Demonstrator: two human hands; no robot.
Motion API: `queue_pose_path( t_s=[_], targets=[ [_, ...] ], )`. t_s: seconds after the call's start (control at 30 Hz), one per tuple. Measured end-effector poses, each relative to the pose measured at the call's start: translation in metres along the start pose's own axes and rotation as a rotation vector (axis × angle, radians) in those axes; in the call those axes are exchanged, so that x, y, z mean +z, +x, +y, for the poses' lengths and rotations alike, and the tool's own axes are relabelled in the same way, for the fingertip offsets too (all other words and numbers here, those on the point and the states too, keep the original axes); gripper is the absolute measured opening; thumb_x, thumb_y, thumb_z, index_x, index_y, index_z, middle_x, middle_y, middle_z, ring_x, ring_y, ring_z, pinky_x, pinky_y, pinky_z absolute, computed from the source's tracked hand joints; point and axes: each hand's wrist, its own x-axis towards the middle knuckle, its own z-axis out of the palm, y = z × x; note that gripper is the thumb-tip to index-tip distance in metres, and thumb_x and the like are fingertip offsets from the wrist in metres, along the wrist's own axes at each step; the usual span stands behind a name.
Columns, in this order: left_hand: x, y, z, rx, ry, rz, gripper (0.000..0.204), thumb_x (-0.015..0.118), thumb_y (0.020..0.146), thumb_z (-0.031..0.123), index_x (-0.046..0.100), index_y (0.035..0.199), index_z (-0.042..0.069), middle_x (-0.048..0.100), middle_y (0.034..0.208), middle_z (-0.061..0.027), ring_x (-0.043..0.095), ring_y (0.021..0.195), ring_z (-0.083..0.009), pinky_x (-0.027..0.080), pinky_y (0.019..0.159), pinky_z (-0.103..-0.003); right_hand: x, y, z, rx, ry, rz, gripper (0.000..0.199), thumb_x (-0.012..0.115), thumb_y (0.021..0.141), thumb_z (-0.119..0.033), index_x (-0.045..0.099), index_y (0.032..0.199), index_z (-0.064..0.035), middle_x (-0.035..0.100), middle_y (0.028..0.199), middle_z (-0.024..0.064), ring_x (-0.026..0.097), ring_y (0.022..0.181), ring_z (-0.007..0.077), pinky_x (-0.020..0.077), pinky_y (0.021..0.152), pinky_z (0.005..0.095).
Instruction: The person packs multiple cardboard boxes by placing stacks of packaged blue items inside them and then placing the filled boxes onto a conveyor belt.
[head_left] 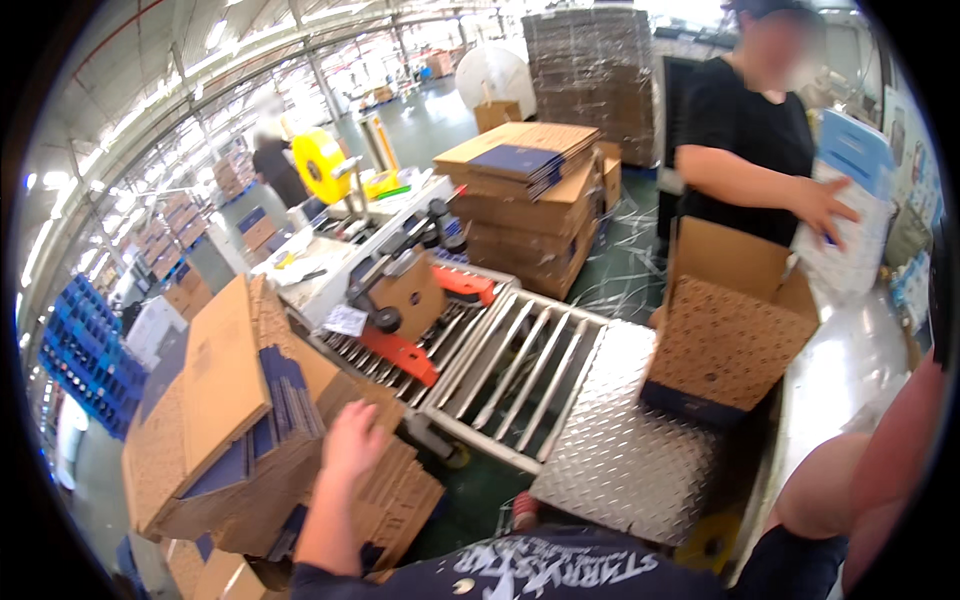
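My left hand (pixel 355 440) is held out beside a stack of flattened cardboard cartons (pixel 225 380), nearest their right-hand edge. Its fingers look loosely spread and slightly blurred, with nothing visible in them. My right forearm (pixel 905 450) rises at the lower right, and its hand is past the picture's rim. Ahead of me on the right stands an open brown carton (pixel 730 340) with a dark blue base, at the edge of a metal tread plate (pixel 630 440). Across it a co-worker (pixel 750 130) in a black shirt holds a white and blue package (pixel 850 210).
A roller conveyor (pixel 520 360) joins the tread plate and leads to a carton-taping machine (pixel 400 310) with a yellow tape roll (pixel 320 165). More flattened cartons (pixel 530 160) are stacked behind it. Blue pallets (pixel 90 340) stand far left. A shiny metal counter (pixel 830 370) runs along the right.
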Motion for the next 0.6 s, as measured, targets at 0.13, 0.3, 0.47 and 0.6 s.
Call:
queue_pose_path(
  t_s=[0.13,0.3,0.47,0.6],
  targets=[
    [-0.078,-0.005,0.036,0.078,-0.017,0.353,0.043,0.074,0.07,0.017,0.063,0.11,0.004,0.06,0.12,-0.015,0.053,0.115,-0.034,0.043,0.099,-0.043,-0.035,-0.013,-0.031,0.091,-0.104,0.01,0.045,0.063,0.077,-0.004,0.056,0.122,-0.0021,0.057,0.122,0.0104,0.051,0.116,0.0222,0.0392,0.098,0.0359],
    [-0.133,-0.02,-0.02,-0.356,0.436,0.211,0.091,0.081,0.063,0.03,0.038,0.137,0.0,0.044,0.135,-0.0228,0.04,0.127,-0.0371,0.034,0.104,-0.048,-0.077,-0.039,-0.047,0.142,-0.084,0.083,0.045,0.062,0.078,-0.004,0.055,0.122,-0.0016,0.056,0.124,0.0115,0.05,0.118,0.0234,0.0377,0.1,0.0371],
    [-0.125,-0.043,-0.067,-0.46,0.379,0.1,0.087,0.079,0.066,0.043,0.044,0.133,-0.002,0.049,0.131,-0.0235,0.045,0.122,-0.0384,0.036,0.103,-0.047,-0.1,-0.022,-0.085,-0.004,-0.104,0.074,0.045,0.061,0.078,-0.004,0.055,0.122,-0.0011,0.055,0.125,0.0126,0.049,0.12,0.0247,0.0362,0.101,0.0382],
    [-0.091,-0.025,-0.049,-0.322,0.641,0.267,0.057,0.07,0.077,0.041,0.057,0.114,0.0,0.06,0.1,-0.0194,0.057,0.097,-0.0362,0.047,0.081,-0.046,-0.116,-0.028,-0.082,0.009,-0.052,0.026,0.045,0.06,0.078,-0.003,0.055,0.123,-0.0006,0.055,0.126,0.0135,0.048,0.122,0.0257,0.035,0.103,0.0392]
  ],
)
